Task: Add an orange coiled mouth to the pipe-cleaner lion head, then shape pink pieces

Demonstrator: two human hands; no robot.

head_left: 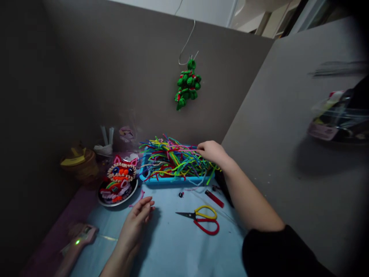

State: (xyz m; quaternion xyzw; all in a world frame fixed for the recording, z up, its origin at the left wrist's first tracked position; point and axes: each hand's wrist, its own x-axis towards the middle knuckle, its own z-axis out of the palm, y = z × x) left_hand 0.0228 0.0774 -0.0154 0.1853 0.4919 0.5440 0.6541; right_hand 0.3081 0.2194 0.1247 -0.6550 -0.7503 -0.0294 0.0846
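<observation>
Risk 1: the stems (173,159) lie tangled in the tray (170,181) at the back of the table (173,250), and several hang over its front and right rim. In my judgement, a pull on one stem would drag its neighbours out or slide the tray.

Risk 2: the right forearm crosses just beside the scissors (201,220) and a red stick (213,198). A low sweep of the arm could knock either one.

Risk 3: a pink tool (79,240) with a green lamp lit lies near the left forearm. If it is hot, contact would burn.

Right hand (211,151): arm stretched forward, palm down, resting on the right end of the stems. The fingers are curled into the pile, and I cannot tell whether they pinch any stem.

Left hand (135,223): flat on the table, palm down, fingers loosely spread and holding nothing. It sits near the plate (101,200) that bears a craft figure (121,175), apart from both
</observation>
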